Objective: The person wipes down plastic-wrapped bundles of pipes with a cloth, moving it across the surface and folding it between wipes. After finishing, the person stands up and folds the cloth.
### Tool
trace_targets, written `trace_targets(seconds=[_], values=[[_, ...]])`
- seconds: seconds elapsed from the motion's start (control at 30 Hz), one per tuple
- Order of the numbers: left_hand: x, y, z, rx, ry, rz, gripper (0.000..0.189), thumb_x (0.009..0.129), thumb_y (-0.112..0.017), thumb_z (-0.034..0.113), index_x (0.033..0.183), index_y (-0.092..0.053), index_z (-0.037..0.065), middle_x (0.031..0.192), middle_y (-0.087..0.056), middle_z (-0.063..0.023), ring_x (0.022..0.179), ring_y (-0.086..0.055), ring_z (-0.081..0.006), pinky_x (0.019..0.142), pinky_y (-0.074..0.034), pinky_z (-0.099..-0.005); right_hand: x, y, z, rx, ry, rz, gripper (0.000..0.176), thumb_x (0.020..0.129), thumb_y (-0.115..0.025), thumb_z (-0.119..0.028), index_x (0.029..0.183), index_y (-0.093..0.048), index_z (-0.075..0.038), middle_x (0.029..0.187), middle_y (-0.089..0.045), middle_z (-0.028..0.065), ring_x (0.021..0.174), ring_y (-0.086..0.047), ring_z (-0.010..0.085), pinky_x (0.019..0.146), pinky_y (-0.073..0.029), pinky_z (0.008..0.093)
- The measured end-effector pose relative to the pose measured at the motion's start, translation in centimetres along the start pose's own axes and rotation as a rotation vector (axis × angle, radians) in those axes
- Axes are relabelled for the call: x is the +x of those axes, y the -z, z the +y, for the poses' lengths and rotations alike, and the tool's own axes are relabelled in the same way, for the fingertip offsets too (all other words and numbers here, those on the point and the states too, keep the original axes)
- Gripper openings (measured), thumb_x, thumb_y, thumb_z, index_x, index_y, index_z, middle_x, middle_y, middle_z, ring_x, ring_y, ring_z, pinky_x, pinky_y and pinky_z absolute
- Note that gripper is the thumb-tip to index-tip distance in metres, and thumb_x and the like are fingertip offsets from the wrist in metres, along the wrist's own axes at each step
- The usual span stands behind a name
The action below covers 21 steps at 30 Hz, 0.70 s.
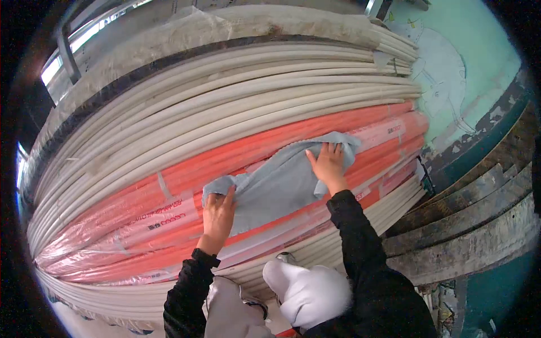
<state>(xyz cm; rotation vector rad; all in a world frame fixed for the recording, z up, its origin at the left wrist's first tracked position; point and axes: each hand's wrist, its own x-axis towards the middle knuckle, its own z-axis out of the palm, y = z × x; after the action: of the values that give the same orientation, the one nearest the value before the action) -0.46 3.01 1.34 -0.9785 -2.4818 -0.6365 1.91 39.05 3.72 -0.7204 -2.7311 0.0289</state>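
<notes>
A grey-blue cloth (276, 194) lies spread and wrinkled over bundles of red pipes (186, 186) wrapped in clear plastic. At its left edge, my left hand (218, 217) has its fingers bent around a bunched corner, closed on it. Toward the cloth's upper right part, my right hand (329, 166) rests on top with thumb and fingers apart. The right corner of the cloth is folded beyond those fingers. Printed markings show through the plastic wrap to the left and right of the cloth.
Long white pipes (236, 84) are stacked behind the red bundles, and more white pipes (112, 298) run in front. Dark weathered boards (468, 242) lie at the right. A pale green wall (484, 50) with peeling paint stands at the far right.
</notes>
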Motion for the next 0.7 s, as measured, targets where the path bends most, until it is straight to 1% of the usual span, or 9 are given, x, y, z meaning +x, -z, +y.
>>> trace_targets(seconds=[0.1,0.2,0.23,0.27,0.33,0.43,0.53,0.63,0.7], values=[[-0.3,-0.9,-0.2,-0.031,0.03,-0.069,0.05,0.085,-0.068,0.011,0.134,-0.061,0.008,0.094,-0.07,-0.0149,0.093,-0.062,-0.0342,0.083,-0.051,-0.0454,-0.8,-1.0,-2.0,-0.038,-0.079,0.004,0.069,0.1,-0.053,-0.047,0.139,-0.048,0.01,0.145,-0.046,0.0296,0.138,-0.039,0.048,0.117,-0.03,0.0548],[-0.2,-0.5,0.1,-0.035,0.022,-0.068,0.049,0.086,-0.067,0.01,0.134,-0.06,0.007,0.094,-0.069,-0.0153,0.093,-0.062,-0.0345,0.085,-0.05,-0.0457,-1.6,-4.3,-2.3,-0.232,0.092,0.087,0.064,0.099,-0.054,-0.041,0.137,-0.049,0.011,0.141,-0.049,0.0306,0.134,-0.044,0.0467,0.115,-0.034,0.053],[-0.2,-0.3,0.1,-0.041,0.013,-0.072,0.049,0.086,-0.067,0.009,0.135,-0.06,0.006,0.094,-0.069,-0.0154,0.093,-0.062,-0.0346,0.085,-0.05,-0.0457,-1.7,-4.9,-2.0,-0.275,0.164,0.126,0.062,0.098,-0.057,-0.039,0.136,-0.052,0.01,0.141,-0.05,0.0276,0.133,-0.045,0.045,0.113,-0.036,0.0521],[-0.2,-0.1,0.0,-0.044,0.004,-0.079,0.049,0.086,-0.066,0.009,0.135,-0.06,0.006,0.094,-0.068,-0.0155,0.092,-0.062,-0.0348,0.085,-0.05,-0.0458,-1.7,-5.4,-1.4,-0.188,0.138,0.101,0.062,0.097,-0.058,-0.04,0.135,-0.053,0.009,0.142,-0.05,0.027,0.134,-0.045,0.0456,0.113,-0.036,0.0533],[-0.3,-0.4,-0.4,-0.04,-0.019,-0.077,0.049,0.087,-0.066,0.008,0.136,-0.059,0.005,0.094,-0.068,-0.0159,0.092,-0.063,-0.0349,0.084,-0.049,-0.0458,-2.0,-1.2,-1.6,-0.017,0.087,0.052,0.064,0.096,-0.059,-0.043,0.134,-0.055,0.008,0.144,-0.049,0.0259,0.134,-0.043,0.0468,0.112,-0.036,0.0557],[-0.1,-0.2,-0.2,-0.029,-0.026,-0.085,0.048,0.089,-0.065,0.009,0.136,-0.058,0.003,0.093,-0.068,-0.0162,0.091,-0.063,-0.0348,0.084,-0.049,-0.0457,0.0,2.2,-1.0,-0.138,-0.045,-0.152,0.062,0.097,-0.059,-0.045,0.134,-0.056,0.004,0.139,-0.054,0.0223,0.131,-0.046,0.0462,0.111,-0.034,0.0587],[-0.1,-0.2,-0.1,-0.033,-0.025,-0.078,0.046,0.091,-0.064,0.011,0.136,-0.057,0.002,0.091,-0.068,-0.0159,0.091,-0.063,-0.0346,0.084,-0.049,-0.0454,1.9,-0.2,0.7,-0.099,-0.036,0.063,0.065,0.094,-0.06,-0.051,0.129,-0.058,0.004,0.135,-0.055,0.0227,0.13,-0.045,0.05,0.108,-0.034,0.0638],[0.0,0.0,0.0,-0.031,-0.04,-0.077,0.046,0.092,-0.064,0.012,0.136,-0.056,0.001,0.091,-0.069,-0.0155,0.09,-0.063,-0.034,0.084,-0.049,-0.0449,2.3,-1.6,1.0,-0.042,-0.026,0.242,0.049,0.095,-0.062,-0.04,0.12,-0.062,0.002,0.129,-0.059,0.0223,0.125,-0.051,0.0477,0.104,-0.04,0.0578],[0.0,0.2,0.1,-0.015,-0.038,-0.093,0.046,0.092,-0.063,0.013,0.137,-0.056,0.001,0.091,-0.069,-0.0151,0.09,-0.063,-0.0333,0.084,-0.049,-0.0446,2.3,-2.3,0.8,0.16,0.076,0.227,0.038,0.092,-0.066,-0.028,0.113,-0.064,0.003,0.116,-0.062,0.022,0.115,-0.055,0.0461,0.099,-0.043,0.0549]])
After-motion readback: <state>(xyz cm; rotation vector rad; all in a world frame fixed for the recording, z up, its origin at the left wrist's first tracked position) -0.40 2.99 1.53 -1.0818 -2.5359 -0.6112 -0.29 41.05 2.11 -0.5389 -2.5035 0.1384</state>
